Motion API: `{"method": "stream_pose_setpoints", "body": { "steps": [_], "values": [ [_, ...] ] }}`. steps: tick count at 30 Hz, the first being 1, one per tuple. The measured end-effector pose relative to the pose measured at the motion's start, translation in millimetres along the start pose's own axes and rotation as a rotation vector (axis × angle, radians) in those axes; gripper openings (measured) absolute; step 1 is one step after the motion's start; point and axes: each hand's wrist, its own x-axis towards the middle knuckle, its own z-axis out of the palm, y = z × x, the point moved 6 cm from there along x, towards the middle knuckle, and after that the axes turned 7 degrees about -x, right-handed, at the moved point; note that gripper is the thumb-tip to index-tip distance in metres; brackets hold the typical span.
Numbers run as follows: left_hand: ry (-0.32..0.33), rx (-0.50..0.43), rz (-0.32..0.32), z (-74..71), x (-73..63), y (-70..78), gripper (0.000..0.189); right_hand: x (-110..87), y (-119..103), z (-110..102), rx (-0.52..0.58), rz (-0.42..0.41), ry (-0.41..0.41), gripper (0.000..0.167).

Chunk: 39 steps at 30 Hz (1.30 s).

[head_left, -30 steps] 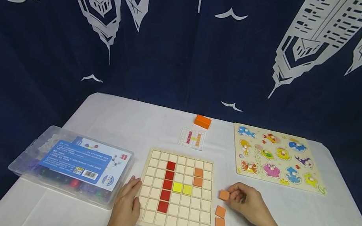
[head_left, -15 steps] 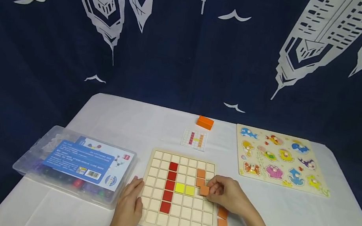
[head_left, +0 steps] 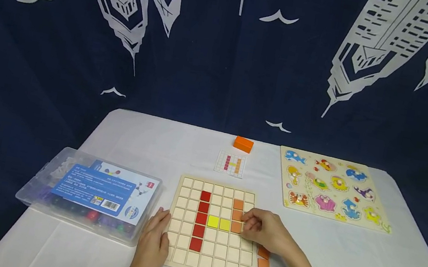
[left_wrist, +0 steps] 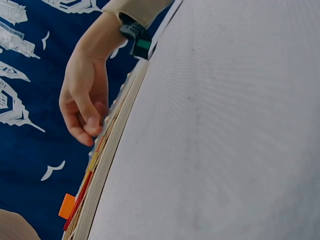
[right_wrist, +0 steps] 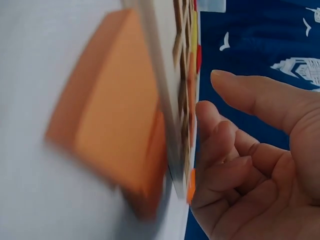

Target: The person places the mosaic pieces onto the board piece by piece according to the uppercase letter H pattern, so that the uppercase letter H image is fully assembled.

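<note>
A wooden grid board (head_left: 203, 261) lies on the table, with red tiles (head_left: 200, 219) in a column, two yellow tiles (head_left: 219, 223) in a row and three orange tiles in a column. My right hand (head_left: 265, 231) is over the board's right edge, fingertips beside the lowest orange tile (head_left: 236, 227), which sits in a cell beside the yellow ones. In the right wrist view the thumb (right_wrist: 240, 90) stands apart from the bent fingers, nothing pinched between them. My left hand (head_left: 153, 244) rests against the board's left edge, fingers extended.
Loose orange tiles (head_left: 263, 265) lie right of the board, partly under the right forearm. A patterned card (head_left: 230, 164) and an orange block (head_left: 243, 144) are behind it. A plastic case (head_left: 89, 195) stands left; a sea-animal puzzle (head_left: 336, 189) lies back right.
My right hand has carried an orange tile leftward from the table onto the board; it now lies in the cell under the other two, and the fingers have loosened. The left hand stays put.
</note>
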Motion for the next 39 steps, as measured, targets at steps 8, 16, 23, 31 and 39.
{"method": "stream_pose_setpoints", "body": {
  "steps": [8, 16, 23, 31, 39],
  "values": [
    [0.002, 0.017, 0.014, -1.4, -0.5, 2.6, 0.042, -34.4, 14, -27, -0.039, 0.009, 0.15, 0.022],
    [0.004, 0.017, 0.011, -2.5, -1.1, 2.6, 0.041, -66.9, 39, -27, -0.011, -0.023, 0.263, 0.028],
    [0.005, 0.023, 0.013, -1.7, -0.8, 2.4, 0.041, -72.7, 53, -15, 0.012, -0.057, 0.215, 0.034],
    [0.003, 0.004, -0.013, -0.8, 0.8, -0.8, 0.041, -70.8, 56, -11, -0.008, -0.039, 0.173, 0.033],
    [0.004, 0.003, -0.015, 0.0, 1.0, -1.0, 0.041, -70.7, 56, -9, -0.036, -0.014, 0.172, 0.031]
  ]
}}
